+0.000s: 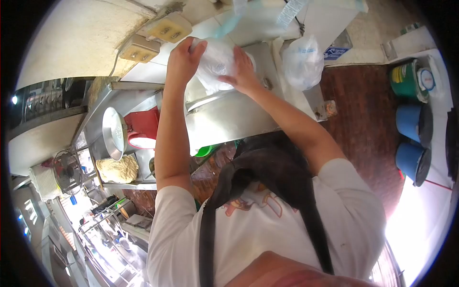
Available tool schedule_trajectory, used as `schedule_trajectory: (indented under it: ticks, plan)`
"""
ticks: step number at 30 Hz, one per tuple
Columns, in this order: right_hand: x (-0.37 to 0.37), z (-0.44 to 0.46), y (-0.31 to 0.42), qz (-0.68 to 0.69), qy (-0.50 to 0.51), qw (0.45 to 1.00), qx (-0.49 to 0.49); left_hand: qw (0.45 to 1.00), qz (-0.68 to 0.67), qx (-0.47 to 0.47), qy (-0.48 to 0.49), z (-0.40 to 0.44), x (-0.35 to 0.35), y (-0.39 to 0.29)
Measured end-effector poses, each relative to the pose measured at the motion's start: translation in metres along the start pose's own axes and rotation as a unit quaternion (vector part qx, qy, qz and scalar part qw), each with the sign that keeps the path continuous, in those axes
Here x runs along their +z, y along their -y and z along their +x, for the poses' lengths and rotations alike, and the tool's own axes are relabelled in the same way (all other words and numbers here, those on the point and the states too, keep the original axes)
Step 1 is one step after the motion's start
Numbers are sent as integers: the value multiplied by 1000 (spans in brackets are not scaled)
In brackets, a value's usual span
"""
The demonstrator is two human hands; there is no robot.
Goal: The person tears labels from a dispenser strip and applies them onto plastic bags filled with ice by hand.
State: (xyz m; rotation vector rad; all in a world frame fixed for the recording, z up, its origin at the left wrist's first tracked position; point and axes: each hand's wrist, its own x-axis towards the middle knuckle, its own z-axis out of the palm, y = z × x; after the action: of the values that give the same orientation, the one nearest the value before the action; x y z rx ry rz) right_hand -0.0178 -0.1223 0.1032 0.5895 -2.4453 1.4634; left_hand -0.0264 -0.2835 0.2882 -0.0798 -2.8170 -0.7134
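A white, translucent plastic bag lies between my two hands at the back of a stainless steel counter. My left hand grips the bag's left side, its thumb over the top edge. From the right, my right hand holds the bag with the thumb on its front and the fingers along its side. What the bag contains cannot be made out. Another filled plastic bag hangs or stands to the right of my right hand; its support is unclear.
Wall outlets are above my left hand. On the left shelf are a red container, a metal pan and a pale yellowish mass. Blue buckets and a green bucket line the right wall beside the brown floor.
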Motion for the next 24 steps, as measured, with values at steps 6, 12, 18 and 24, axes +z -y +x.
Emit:
schedule_trajectory:
  ticks: [6,12,18,24]
  plan:
    - [-23,24,34,106,-16,994,5,1000,-18,6,4,-3,1,-4]
    - [-7,5,-43,223,58,955,189,999,-19,28,-33,-4,1,0]
    - [-24,-15,-48,215,37,964,152,986,-48,31,-158,-3,-14,-9]
    - [-55,-15,-29,222,24,961,161,985,-8,75,-154,-3,-19,-10]
